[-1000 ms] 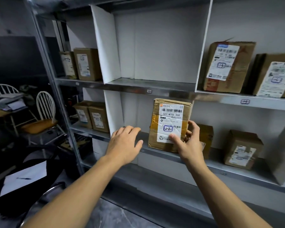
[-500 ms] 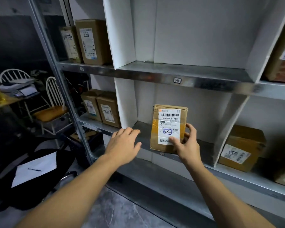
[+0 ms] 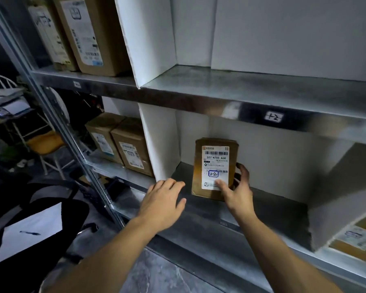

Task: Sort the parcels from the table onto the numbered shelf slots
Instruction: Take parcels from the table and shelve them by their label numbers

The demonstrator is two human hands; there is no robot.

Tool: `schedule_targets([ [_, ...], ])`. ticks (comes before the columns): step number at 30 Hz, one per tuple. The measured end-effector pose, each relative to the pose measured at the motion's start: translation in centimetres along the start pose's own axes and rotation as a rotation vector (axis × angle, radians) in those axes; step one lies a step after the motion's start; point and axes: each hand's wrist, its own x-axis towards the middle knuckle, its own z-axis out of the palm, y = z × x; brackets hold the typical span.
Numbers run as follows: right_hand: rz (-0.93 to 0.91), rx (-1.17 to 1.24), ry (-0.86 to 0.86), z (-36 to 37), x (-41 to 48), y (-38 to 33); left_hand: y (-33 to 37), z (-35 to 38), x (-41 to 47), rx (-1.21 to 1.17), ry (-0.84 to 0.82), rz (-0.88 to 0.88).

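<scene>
**Parcel marked 2-2 going into the middle slot, lower shelf**

Head view, the only one.

- Right hand [image 3: 239, 194] wrapped round the parcel [image 3: 215, 169]: thumb pressed on the lower edge of the white label, fingers [image 3: 242, 171] curled behind the right side. Firm pinch front to back, probably to keep the box upright with the label facing out for reading.
- Parcel standing on end inside the middle slot of the lower shelf [image 3: 273, 210], just right of the white divider [image 3: 159, 144], not touching it. Bottom edge at or just above the shelf surface; cannot tell which.
- Handwritten "2-2" boxed in blue on the label. Slot tag [image 3: 273, 117] on the shelf edge above reads like "1-2", so the slot below plausibly the 2-2 place. Own tag of this slot too blurred to read.
- Left hand [image 3: 163, 199] empty, palm down, fingers loosely spread, hovering at the front lip near the divider foot. Likely ready to steady or square the box.
- Neighbouring parcels [image 3: 123, 149] upright in the slot left of the divider, labels outward: same convention.
</scene>
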Motion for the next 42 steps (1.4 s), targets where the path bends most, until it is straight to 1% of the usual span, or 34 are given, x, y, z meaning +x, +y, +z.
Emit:
schedule_targets([
  [5,0.058,0.004,0.078,3.0,2.5,1.6,-2.8,1.8,3.0,-0.072,-0.045,0.054],
  [10,0.065,-0.009,0.147,5.6,2.2,3.5,-5.7,3.4,4.7,-0.150,-0.092,0.111],
  [21,0.056,-0.077,0.182,6.9,0.3,3.8,-8.9,4.9,5.2,-0.241,-0.180,0.257],
  [29,0.196,-0.144,0.176,6.8,0.0,3.9,-9.4,4.6,4.9,-0.224,-0.219,0.329],
  [31,0.233,-0.173,0.169,6.6,-0.6,3.5,-9.0,4.4,4.7,-0.222,-0.225,0.348],
  [36,0.219,-0.407,0.276,4.7,-4.4,2.8,-6.2,3.9,4.8,-0.215,-0.231,0.389],
  [39,0.179,-0.549,0.242,1.0,-8.1,3.2,-2.2,3.8,4.5,-0.202,-0.229,0.467],
  [42,0.140,-0.768,0.271,-4.8,-12.5,3.9,3.5,3.9,3.5,-0.204,-0.235,0.574],
])
